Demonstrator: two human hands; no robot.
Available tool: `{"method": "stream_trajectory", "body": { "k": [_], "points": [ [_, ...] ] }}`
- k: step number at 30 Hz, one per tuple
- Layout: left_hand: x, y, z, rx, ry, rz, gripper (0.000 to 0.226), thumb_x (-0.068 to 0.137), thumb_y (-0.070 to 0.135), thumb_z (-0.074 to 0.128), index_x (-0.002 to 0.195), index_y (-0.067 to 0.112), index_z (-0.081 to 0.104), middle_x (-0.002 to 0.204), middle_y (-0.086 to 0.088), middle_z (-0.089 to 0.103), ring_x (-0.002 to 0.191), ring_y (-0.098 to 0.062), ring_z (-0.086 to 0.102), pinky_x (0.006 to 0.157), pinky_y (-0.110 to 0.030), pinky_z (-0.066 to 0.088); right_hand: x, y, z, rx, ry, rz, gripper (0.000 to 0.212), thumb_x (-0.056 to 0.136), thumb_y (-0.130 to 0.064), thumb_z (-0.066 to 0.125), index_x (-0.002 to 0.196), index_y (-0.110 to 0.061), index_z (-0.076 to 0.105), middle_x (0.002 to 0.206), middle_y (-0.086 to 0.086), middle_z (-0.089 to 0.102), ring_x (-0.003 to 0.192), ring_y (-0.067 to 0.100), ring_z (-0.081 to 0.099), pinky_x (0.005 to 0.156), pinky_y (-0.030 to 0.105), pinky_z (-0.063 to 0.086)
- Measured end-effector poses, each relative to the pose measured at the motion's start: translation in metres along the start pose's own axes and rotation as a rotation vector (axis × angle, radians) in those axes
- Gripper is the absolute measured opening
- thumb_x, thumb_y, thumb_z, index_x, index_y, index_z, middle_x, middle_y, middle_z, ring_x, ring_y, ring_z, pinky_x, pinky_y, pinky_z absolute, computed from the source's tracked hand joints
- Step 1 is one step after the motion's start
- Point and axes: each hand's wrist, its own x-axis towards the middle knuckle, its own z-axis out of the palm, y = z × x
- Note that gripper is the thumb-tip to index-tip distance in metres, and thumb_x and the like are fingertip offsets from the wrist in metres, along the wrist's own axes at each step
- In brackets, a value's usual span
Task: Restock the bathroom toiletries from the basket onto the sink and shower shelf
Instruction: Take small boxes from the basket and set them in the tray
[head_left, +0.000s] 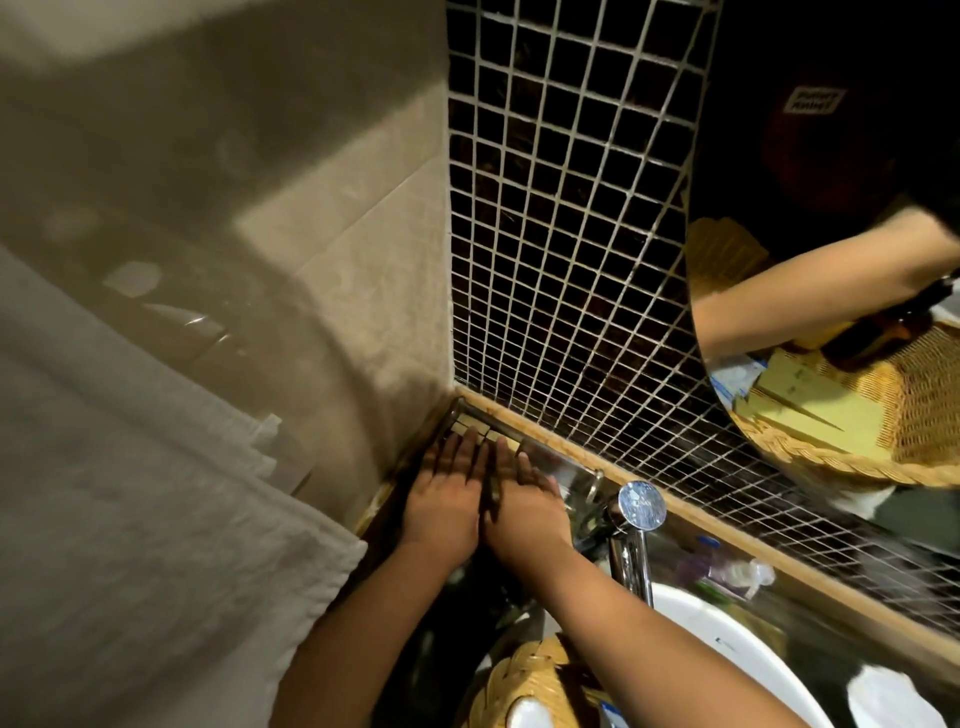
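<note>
My left hand (447, 493) and my right hand (519, 506) lie side by side, palms down and fingers stretched out, over the ledge in the corner where the beige wall meets the dark mosaic tiles. Their fingertips reach a row of small pale yellow boxes (475, 427) set against the wall; neither hand is closed around anything. I cannot make out the thin dark strip between the hands. The wicker basket (524, 680) sits at the bottom under my right forearm, mostly hidden. The round mirror (831, 312) reflects the basket with yellow boxes and an amber bottle.
A chrome tap (639, 512) stands just right of my right hand, above the white sink (727, 644). A white towel (130, 493) hangs at the left. Small blurred bottles and packets (727, 566) line the ledge behind the sink.
</note>
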Motion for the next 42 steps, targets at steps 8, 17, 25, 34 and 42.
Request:
{"method": "stream_trajectory", "body": {
  "k": [8,17,25,34,42],
  "points": [
    [-0.001,0.003,-0.003,0.03,-0.027,-0.006,0.092,0.094,0.047,0.048,0.157,0.018,-0.014,0.163,-0.007,-0.025,0.149,-0.027,-0.022,0.121,-0.047,-0.009,-0.01,-0.003,-0.003,-0.042,-0.088,0.045,0.08,0.099,-0.051,0.03,0.158,-0.019,-0.011,0.167,0.005,-0.011,0.153,0.019,-0.01,0.123,0.044,-0.006],
    [-0.037,0.004,-0.012,-0.045,0.066,-0.03,0.067,0.099,0.043,0.037,0.157,0.034,0.006,0.167,-0.008,-0.001,0.15,-0.037,0.007,0.117,-0.055,0.015,-0.042,-0.009,-0.015,-0.143,-0.018,0.013,0.07,0.103,-0.048,0.026,0.16,-0.019,-0.002,0.166,0.003,-0.014,0.152,0.021,-0.015,0.12,0.044,-0.013],
    [-0.102,0.021,-0.053,-0.184,0.233,-0.032,0.066,0.096,0.052,0.033,0.158,0.033,0.02,0.164,-0.004,0.022,0.149,-0.03,0.021,0.116,-0.051,0.025,-0.133,-0.001,-0.057,-0.123,0.052,-0.047,0.077,0.1,-0.031,0.041,0.159,-0.016,-0.005,0.167,0.005,-0.013,0.153,0.022,-0.01,0.123,0.039,-0.002],
    [-0.227,0.082,-0.044,-0.175,0.27,0.337,0.069,0.078,0.046,0.061,0.141,0.02,0.054,0.15,-0.008,0.048,0.139,-0.031,0.042,0.111,-0.051,0.037,-0.26,0.062,-0.036,-0.071,-0.012,-0.22,0.076,0.097,-0.037,0.047,0.16,-0.023,0.007,0.167,-0.004,0.005,0.153,0.014,0.011,0.121,0.03,0.022],
    [-0.282,0.124,0.006,-0.104,-0.255,0.482,0.058,0.088,0.057,0.053,0.131,0.017,0.051,0.134,-0.01,0.051,0.121,-0.031,0.048,0.098,-0.046,0.037,-0.301,0.116,0.001,-0.044,-0.245,-0.201,0.054,0.092,-0.044,0.056,0.142,-0.026,0.048,0.144,-0.004,0.053,0.13,0.02,0.05,0.1,0.022,0.038]
  ]
}}
